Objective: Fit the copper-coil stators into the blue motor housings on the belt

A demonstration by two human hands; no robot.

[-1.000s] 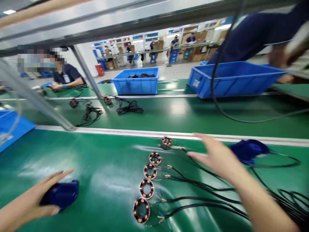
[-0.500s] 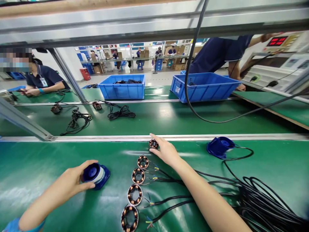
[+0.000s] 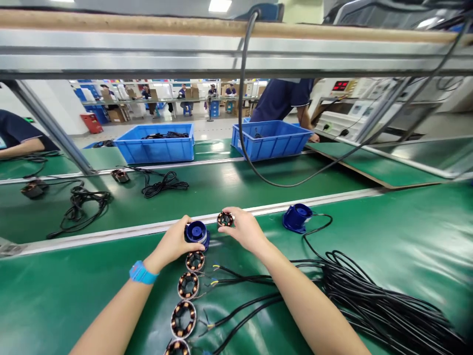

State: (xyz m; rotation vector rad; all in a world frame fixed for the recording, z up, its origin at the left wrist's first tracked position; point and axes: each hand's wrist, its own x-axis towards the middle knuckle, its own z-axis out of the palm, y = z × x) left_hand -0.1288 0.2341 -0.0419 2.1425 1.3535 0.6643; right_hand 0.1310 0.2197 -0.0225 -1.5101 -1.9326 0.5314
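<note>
My left hand (image 3: pixel 173 242) grips the blue housing (image 3: pixel 196 231) just left of the copper stator (image 3: pixel 225 219) that my right hand (image 3: pixel 246 230) pinches.

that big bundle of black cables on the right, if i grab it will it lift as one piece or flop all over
Probably floppy: the black cable bundle lies in loose, untied loops on the green belt, so strands would likely sag and trail. It may also tug things along, since several leads run to the copper-wound stators in the row. Its mass of strands suggests some weight.
</note>
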